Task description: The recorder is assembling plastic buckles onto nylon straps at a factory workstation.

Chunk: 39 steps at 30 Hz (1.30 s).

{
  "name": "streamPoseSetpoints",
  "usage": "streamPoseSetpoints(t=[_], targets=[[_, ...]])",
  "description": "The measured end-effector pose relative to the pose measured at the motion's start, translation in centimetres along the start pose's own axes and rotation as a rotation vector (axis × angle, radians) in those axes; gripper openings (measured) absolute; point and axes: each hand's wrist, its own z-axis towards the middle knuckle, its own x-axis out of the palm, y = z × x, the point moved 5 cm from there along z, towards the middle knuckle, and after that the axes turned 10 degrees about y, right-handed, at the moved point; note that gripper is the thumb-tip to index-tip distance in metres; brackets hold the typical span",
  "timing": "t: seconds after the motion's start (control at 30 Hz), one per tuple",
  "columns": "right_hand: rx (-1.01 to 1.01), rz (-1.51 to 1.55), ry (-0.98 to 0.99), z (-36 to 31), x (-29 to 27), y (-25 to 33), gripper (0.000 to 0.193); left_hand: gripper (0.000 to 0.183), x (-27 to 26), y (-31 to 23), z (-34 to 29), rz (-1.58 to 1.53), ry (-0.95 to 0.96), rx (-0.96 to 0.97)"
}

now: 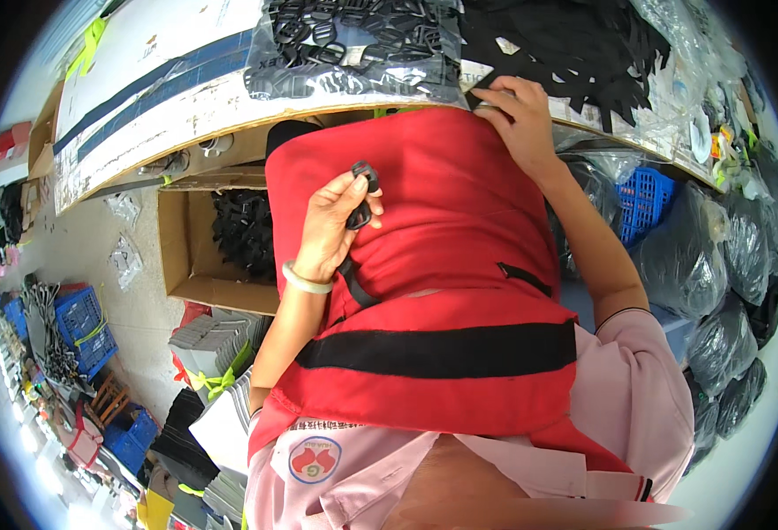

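My left hand (334, 221) is closed in front of the red apron (459, 203), pinching black plastic buckles (364, 177) between thumb and fingers. At the table's front edge, my right hand (519, 119) has its fingers curled around the end of a black webbing strap (475, 95); its fingertips are partly hidden. Beside that hand, a pile of black straps (565, 57) spreads over the tabletop. To the left of the pile lies a clear plastic bag (353, 84) full of black buckles.
The white table (168, 97) runs across the top. Under it on the left stands a cardboard box (177, 256) of black parts. Blue crates (87, 331) and stacked grey pieces (216, 344) are at left. Right of me are a blue basket (643, 205) and dark plastic bags (685, 256).
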Motion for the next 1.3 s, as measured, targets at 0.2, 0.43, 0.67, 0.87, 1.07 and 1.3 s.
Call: streamPoseSetpoints(t=[0.2, 0.43, 0.67, 0.87, 1.07, 1.3], targets=[[-0.051, 0.035, -0.381, 1.7, -4.7, 1.1, 0.015, 0.022, 1.5, -0.1, 0.8, -0.077, -0.028, -0.008], [0.178, 0.710, 0.286, 2.9, -3.4, 11.9, 0.012, 0.015, 2.0, -1.7, 0.3, 0.101, -0.076, 0.094], [0.589, 1.453, 0.630, -0.6, 4.1, 12.4, 0.017, 0.017, 2.1, -2.1, -0.5, 0.268, -0.151, 0.223], [0.695, 1.746, 0.566, -0.7, 4.7, 13.3, 0.019, 0.014, 2.5, -3.5, -1.1, 0.771, -0.239, 0.431], [0.737, 1.680, 0.516, -0.8, 5.2, 13.5, 0.018, 0.017, 2.2, -3.7, -1.5, 0.943, -0.233, 0.474], [0.787, 2.053, 0.539, -1.3, 7.0, 13.4, 0.018, 0.016, 2.5, -3.9, -1.5, 1.145, -0.281, 0.585]])
